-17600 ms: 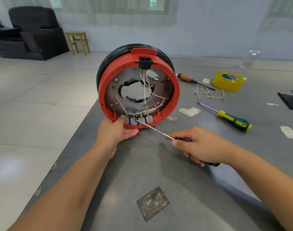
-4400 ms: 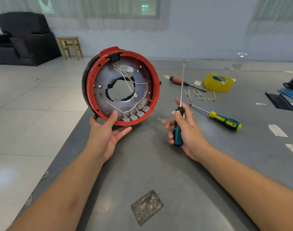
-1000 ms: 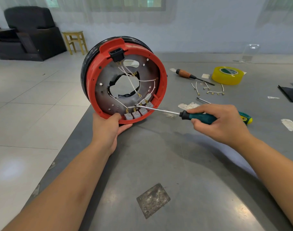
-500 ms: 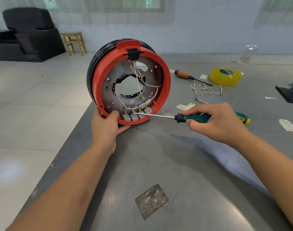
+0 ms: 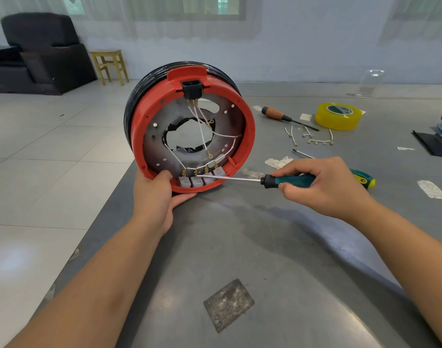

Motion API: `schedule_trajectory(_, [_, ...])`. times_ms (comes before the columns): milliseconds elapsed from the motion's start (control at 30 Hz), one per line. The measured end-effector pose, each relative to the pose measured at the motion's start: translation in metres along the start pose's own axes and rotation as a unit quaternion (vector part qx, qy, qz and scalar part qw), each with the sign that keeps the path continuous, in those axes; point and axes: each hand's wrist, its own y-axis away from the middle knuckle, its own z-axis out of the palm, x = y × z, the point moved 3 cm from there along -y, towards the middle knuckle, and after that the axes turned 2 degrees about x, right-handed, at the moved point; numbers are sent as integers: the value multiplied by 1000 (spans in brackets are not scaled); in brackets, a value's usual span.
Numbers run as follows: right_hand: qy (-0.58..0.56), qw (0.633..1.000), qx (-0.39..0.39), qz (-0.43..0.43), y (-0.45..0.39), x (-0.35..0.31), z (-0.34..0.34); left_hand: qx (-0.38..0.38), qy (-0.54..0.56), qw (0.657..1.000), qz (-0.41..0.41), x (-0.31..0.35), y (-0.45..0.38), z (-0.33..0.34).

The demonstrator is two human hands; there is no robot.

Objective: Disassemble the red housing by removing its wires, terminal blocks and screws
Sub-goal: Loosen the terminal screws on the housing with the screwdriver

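Housing (image 5: 250,136) stands on edge at table (image 5: 265,247) corner, open side to cam. L hand (image 5: 156,197) grips its bottom rim, thumb inside next to the grey blocks (image 5: 201,180). R hand (image 5: 325,187) is wrapped round teal screwdriver (image 5: 287,181), shaft near horizontal, tip at 2nd block from left. White wires (image 5: 202,131) still attached inside. Spare screwdrivers (image 5: 277,114), loose wires (image 5: 315,139) and tape (image 5: 338,116) far right.

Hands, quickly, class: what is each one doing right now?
Left hand: fingers curled round the lower rim of the red housing, holding it upright.
Right hand: grips the teal-handled screwdriver, tip at the terminal blocks.
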Motion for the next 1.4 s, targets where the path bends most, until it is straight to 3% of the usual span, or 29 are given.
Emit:
schedule_trajectory(567, [-1, 1000, -13, 11, -1, -4, -1, -6, -42, 999, 18, -1, -8, -7])
schedule_trajectory(867, [2, 1000, -14, 15, -1, -6, 1, -46, -42, 998, -4, -2, -8, -3])
schedule_trajectory(1167, [4, 1000, -16, 16, -3, -6, 0, -26, -53, 998, 15, -3, -8, -1])
schedule_trajectory(1400, [33, 999, -13, -31, 1, -10, 2, -9, -57, 998, 11, -5, -10, -3])
